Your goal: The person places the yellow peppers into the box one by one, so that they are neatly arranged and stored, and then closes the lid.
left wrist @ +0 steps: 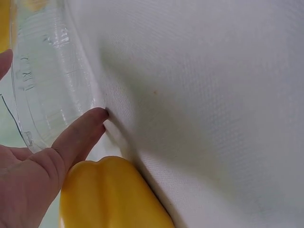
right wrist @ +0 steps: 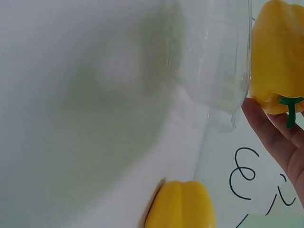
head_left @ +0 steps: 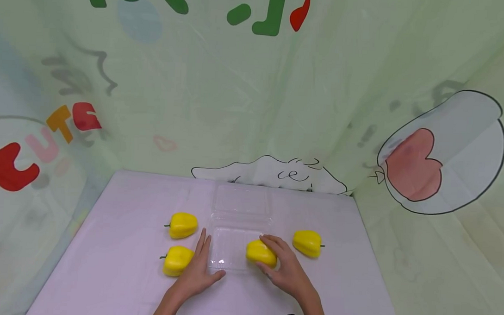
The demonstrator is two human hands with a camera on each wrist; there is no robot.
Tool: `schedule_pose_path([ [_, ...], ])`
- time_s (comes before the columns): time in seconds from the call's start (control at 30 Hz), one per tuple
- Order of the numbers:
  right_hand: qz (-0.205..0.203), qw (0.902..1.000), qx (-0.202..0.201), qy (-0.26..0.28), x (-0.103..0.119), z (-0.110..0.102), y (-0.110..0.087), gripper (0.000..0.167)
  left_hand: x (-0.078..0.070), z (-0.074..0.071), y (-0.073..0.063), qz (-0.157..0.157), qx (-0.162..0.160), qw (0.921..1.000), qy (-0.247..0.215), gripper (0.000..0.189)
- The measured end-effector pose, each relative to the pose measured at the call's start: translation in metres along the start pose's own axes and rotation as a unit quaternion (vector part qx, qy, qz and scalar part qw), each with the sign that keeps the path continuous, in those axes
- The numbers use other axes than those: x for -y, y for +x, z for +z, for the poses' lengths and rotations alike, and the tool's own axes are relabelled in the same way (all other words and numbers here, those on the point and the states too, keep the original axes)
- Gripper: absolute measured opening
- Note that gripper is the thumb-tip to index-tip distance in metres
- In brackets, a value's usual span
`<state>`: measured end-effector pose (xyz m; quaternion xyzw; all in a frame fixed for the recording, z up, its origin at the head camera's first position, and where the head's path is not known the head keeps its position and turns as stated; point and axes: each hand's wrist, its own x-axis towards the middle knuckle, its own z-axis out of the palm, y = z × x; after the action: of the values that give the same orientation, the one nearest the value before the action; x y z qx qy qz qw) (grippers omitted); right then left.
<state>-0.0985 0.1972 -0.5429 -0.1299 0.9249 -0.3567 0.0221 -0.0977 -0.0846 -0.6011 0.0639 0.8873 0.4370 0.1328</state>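
Observation:
A clear plastic clamshell box (head_left: 228, 247) lies open on the table, its lid (head_left: 242, 201) folded back toward the wall. My right hand (head_left: 288, 272) grips a yellow bell pepper (head_left: 258, 252) over the box's right side. In the right wrist view that pepper (right wrist: 278, 52) shows its green stem, with fingertips around the stem end, beside the box wall (right wrist: 213, 61). Along the box's left side, my left hand (head_left: 194, 275) has its fingers straight and thumb spread. The left wrist view shows its fingertips at the box edge, close above another yellow bell pepper (left wrist: 111, 194).
Two yellow bell peppers, an upper one (head_left: 183, 225) and a lower one (head_left: 176, 260), lie left of the box. One more pepper (head_left: 307, 243) lies to the right. A printed cloth wall (head_left: 237, 106) encloses the white-covered table (head_left: 128, 246) at the back and sides.

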Motion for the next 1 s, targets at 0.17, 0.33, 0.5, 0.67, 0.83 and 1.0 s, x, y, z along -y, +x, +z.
schedule_pose_path([
  [0.17,0.001,1.0,0.002,-0.008,0.002,0.007,0.0,0.066,0.0,0.0,-0.001,0.0,-0.002,1.0,0.002,0.113],
  [0.33,0.0,0.9999,0.002,-0.013,0.002,0.011,0.002,0.065,0.0,0.0,-0.001,0.001,-0.005,1.0,0.003,0.113],
  [0.5,-0.009,0.9997,0.002,-0.024,0.0,0.015,0.004,0.064,0.0,0.0,-0.001,-0.001,-0.006,1.0,0.003,0.113],
  [0.67,-0.012,0.9996,0.008,-0.025,-0.002,0.018,0.006,0.064,0.0,0.001,-0.001,-0.001,-0.006,1.0,0.001,0.113],
  [0.83,-0.014,0.9994,0.01,-0.029,-0.003,0.021,0.007,0.063,0.001,0.001,0.0,0.002,-0.006,1.0,-0.002,0.113],
  [1.0,-0.016,0.9992,0.012,-0.035,-0.005,0.024,0.008,0.063,0.001,0.001,0.0,0.002,-0.005,1.0,-0.008,0.113],
])
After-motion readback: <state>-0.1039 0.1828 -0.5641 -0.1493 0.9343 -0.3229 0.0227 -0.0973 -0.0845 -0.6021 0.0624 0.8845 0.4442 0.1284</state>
